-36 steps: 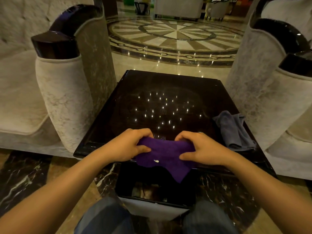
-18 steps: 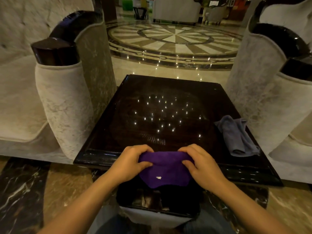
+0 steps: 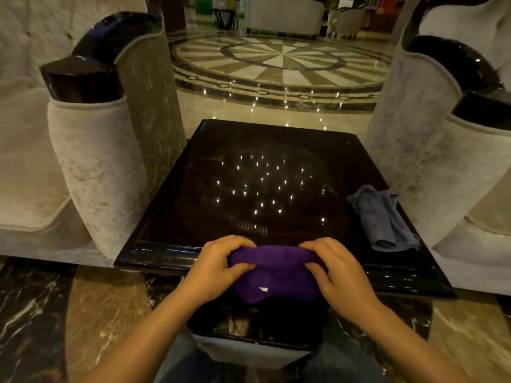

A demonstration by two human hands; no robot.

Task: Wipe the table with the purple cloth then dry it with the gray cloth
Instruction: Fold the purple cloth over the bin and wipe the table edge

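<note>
The purple cloth [image 3: 272,275] is bunched between both hands at the near edge of the glossy black table [image 3: 166,205], its lower part hanging in front of the rim. My left hand [image 3: 218,268] grips its left end and my right hand [image 3: 336,275] grips its right end. The gray cloth [image 3: 380,217] lies crumpled on the table's right side, well clear of both hands.
A pale upholstered armchair arm with a dark cap [image 3: 88,150] stands close on the left, and another [image 3: 453,150] on the right. The black table base [image 3: 257,327] sits just before my knees. Patterned marble floor [image 3: 282,59] stretches beyond the table.
Both hands have drawn the purple cloth back toward the table's near edge and gathered it into a tighter bunch. The gray cloth has not moved.
</note>
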